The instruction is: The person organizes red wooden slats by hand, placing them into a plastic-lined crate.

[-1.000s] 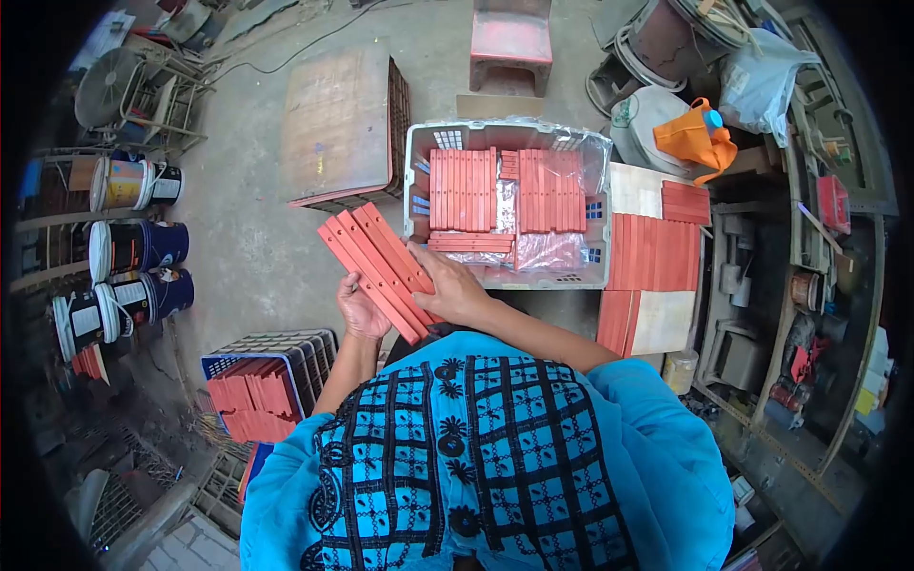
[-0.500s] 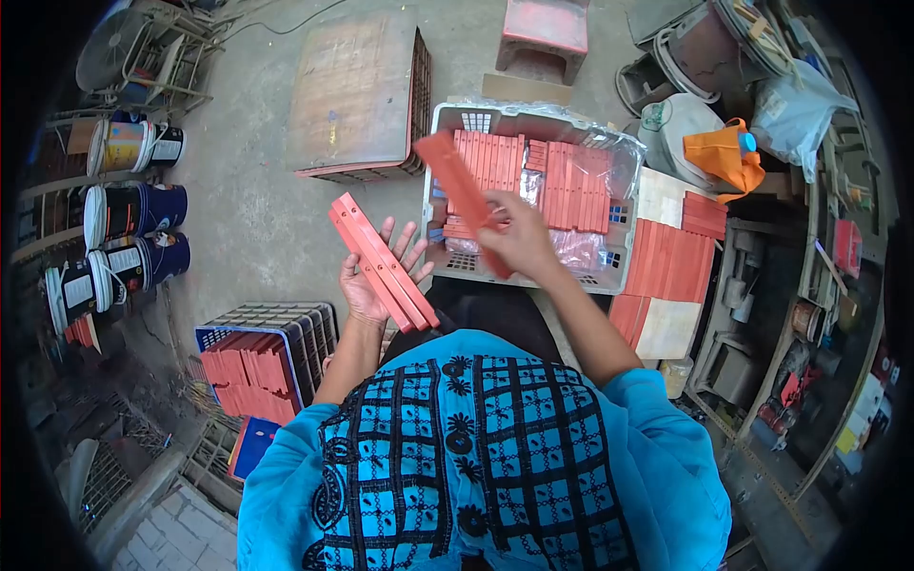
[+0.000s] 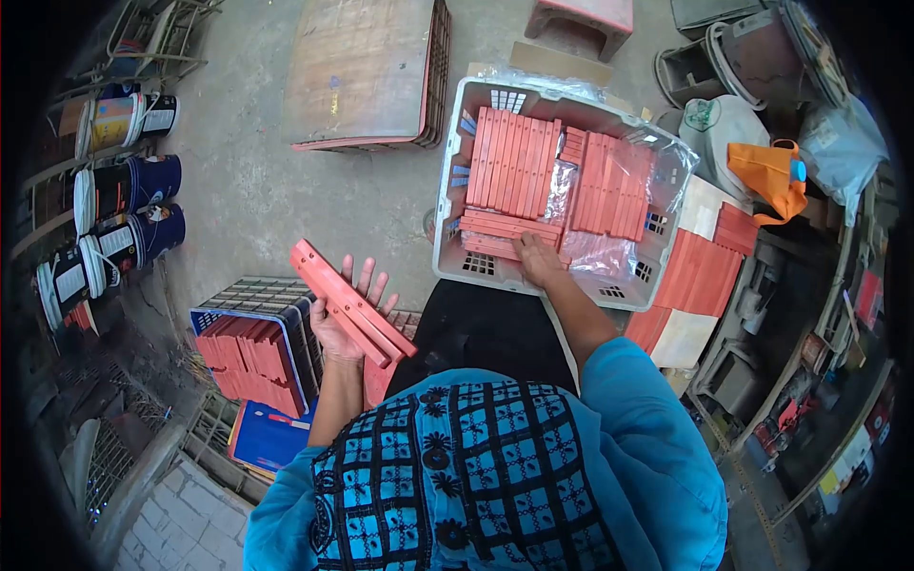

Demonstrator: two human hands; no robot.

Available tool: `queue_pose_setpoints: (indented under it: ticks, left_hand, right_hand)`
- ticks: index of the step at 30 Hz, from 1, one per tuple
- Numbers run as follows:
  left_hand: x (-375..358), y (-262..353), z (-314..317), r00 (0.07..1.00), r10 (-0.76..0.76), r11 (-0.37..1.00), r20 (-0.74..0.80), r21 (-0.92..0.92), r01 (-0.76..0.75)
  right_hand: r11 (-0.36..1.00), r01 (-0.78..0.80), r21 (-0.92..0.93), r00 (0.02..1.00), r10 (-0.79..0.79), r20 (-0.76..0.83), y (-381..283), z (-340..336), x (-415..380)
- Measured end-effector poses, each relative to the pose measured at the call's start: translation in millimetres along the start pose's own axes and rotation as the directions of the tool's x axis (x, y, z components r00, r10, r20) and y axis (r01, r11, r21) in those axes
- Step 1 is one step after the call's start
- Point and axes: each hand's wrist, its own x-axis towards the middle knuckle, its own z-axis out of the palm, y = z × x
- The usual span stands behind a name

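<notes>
My left hand [image 3: 341, 319] holds a small stack of long red strips [image 3: 350, 305] flat across the palm, fingers spread behind them, above the blue crate [image 3: 211, 318]. My right hand [image 3: 539, 262] reaches into the near end of the grey plastic crate [image 3: 447, 200] and rests on a crosswise pile of red strips [image 3: 503, 236] there. Rows of the same red strips [image 3: 514, 162] stand packed side by side in that crate, over clear plastic lining.
The blue crate at my left holds more red strips [image 3: 249, 357]. A wooden board on a crate [image 3: 367, 71] lies ahead. Red strips [image 3: 705, 271] lie stacked on a board at right. Paint buckets [image 3: 124, 190] line the left; an orange bag [image 3: 771, 181] and clutter fill the right.
My right hand carried one red strip from the left-hand stack over to the grey crate and lowered it onto the crosswise pile. The left hand's stack shrank and dropped lower left.
</notes>
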Motion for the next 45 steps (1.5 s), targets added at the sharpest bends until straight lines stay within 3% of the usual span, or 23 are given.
queue_pose_setpoints:
  ticks: [9, 12, 15, 17, 19, 23, 29, 32, 38, 40, 42, 44, 45]
  left_hand:
    - [6.9, -5.6, -14.8, 0.997, 0.015, 1.0, -0.077, -0.026, -0.017]
    - [11.7, -9.3, -14.9, 0.999, -0.018, 0.998, -0.028, -0.058, 0.016]
    - [16.7, -12.6, -13.7, 0.999, -0.036, 0.996, -0.013, -0.078, 0.035]
    - [19.6, -13.9, -14.0, 0.999, -0.037, 0.996, -0.006, -0.078, 0.037]
    - [22.7, -14.9, -15.8, 0.999, -0.041, 0.996, -0.018, -0.077, 0.04]
    - [29.3, -15.6, -22.6, 0.999, -0.038, 0.996, -0.015, -0.079, 0.037]
    - [29.8, -16.8, -36.8, 0.997, -0.02, 0.989, -0.072, -0.145, 0.01]
    - [32.3, -15.0, -38.9, 0.997, -0.02, 0.988, -0.07, -0.151, 0.009]
    - [41.5, -10.8, -33.5, 0.995, -0.027, 0.989, -0.091, -0.15, 0.013]
    - [45.0, -11.0, -31.5, 0.996, -0.028, 0.989, -0.089, -0.149, 0.014]
    - [48.3, -12.0, -30.4, 0.996, -0.027, 0.989, -0.082, -0.149, 0.015]
    - [51.1, -13.7, -27.9, 0.993, -0.036, 0.985, -0.11, -0.17, 0.017]
    - [52.2, -14.9, -26.5, 0.991, -0.042, 0.983, -0.125, -0.18, 0.019]
  right_hand:
    - [1.0, -0.004, -0.024, 0.997, 0.002, -0.075, -1.1, 42.3, 36.4]
    - [0.997, -0.04, 0.06, 0.992, 0.047, -0.115, 2.4, 44.6, 40.3]
    - [0.964, -0.121, 0.237, 0.876, 0.216, -0.432, 17.8, 30.7, 59.7]
    - [0.899, -0.301, 0.319, 0.777, 0.425, -0.464, 33.3, 1.2, 78.5]
    - [0.873, -0.346, 0.345, 0.713, 0.483, -0.508, 61.5, -22.9, 100.8]
    - [0.829, -0.451, 0.331, 0.756, 0.552, -0.352, 119.5, -50.9, 150.0]
    - [0.847, -0.505, 0.166, 0.828, 0.53, -0.184, 139.4, -70.2, 180.2]
    - [0.802, -0.589, 0.097, 0.804, 0.594, -0.035, 134.5, -75.5, 185.8]
    - [0.77, -0.614, 0.175, 0.753, 0.638, -0.164, 118.5, -83.4, 174.5]
    - [0.722, -0.657, 0.218, 0.692, 0.692, -0.204, 97.3, -88.0, 155.3]
    - [0.704, -0.68, 0.205, 0.695, 0.708, -0.122, 89.2, -66.8, 132.9]
    - [0.708, -0.69, 0.15, 0.724, 0.674, 0.146, 85.4, -42.7, 107.9]
    - [0.671, -0.704, 0.233, 0.71, 0.674, 0.203, 94.2, -10.9, 97.5]
